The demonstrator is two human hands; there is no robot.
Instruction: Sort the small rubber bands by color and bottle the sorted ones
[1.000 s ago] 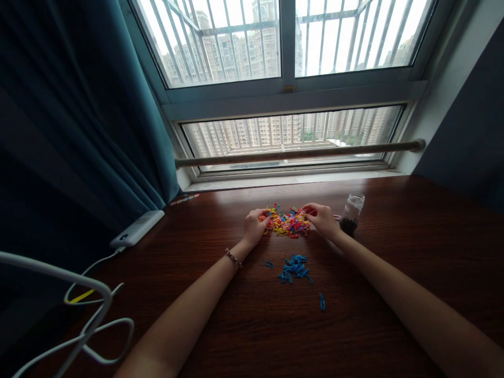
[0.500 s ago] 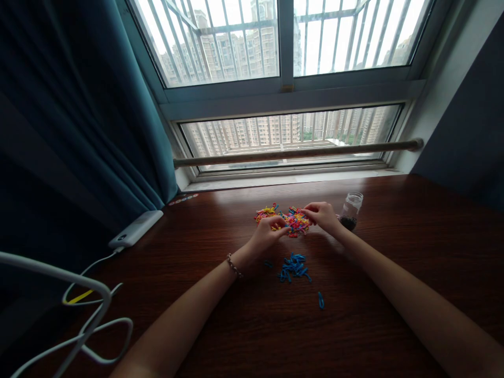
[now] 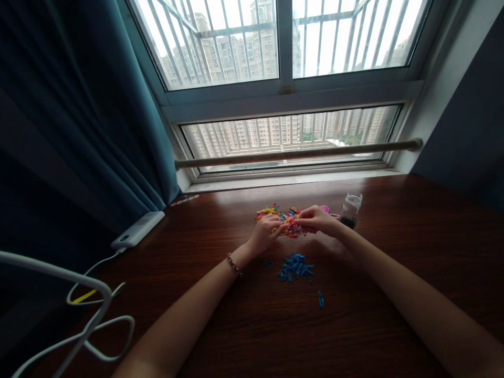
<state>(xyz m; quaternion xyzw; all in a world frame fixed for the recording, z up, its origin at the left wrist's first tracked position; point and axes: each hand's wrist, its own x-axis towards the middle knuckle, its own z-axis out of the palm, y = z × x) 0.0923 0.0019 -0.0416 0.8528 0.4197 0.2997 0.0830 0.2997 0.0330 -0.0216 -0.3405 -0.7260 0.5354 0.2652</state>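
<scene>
At the left edge of the frame a blue curtain (image 3: 129,105) hangs beside the worktop (image 3: 236,336); below it a white cable (image 3: 128,331) curls in the lower left, and a white device (image 3: 137,230) lies at the curtain's foot. Further right, a beaded bracelet (image 3: 234,265) circles the wrist of the left hand (image 3: 264,236), whose grip is narrow, thumb and fingers at the front of the mixed pile (image 3: 284,217). Just below that hand lies a single blue loop (image 3: 268,263).

The pile sits just right of centre, a heap of small yellow, pink, red and blue loops. They look very light and thin, probably bendy and a little smooth, hard to break but apt to snag on one another; a fingertip pinch on one rounded end should suit them best. Below it, apart, is a blue cluster (image 3: 295,268) of similar pieces.

The right hand (image 3: 315,220) meets the pile from its right side, fingertips close together; they are too small here to tell whether either grip has a piece. Lower down lies a lone blue piece (image 3: 321,300). Behind the right hand shows a pink round object (image 3: 325,209), then a clear jar (image 3: 352,205) with dark contents.
</scene>
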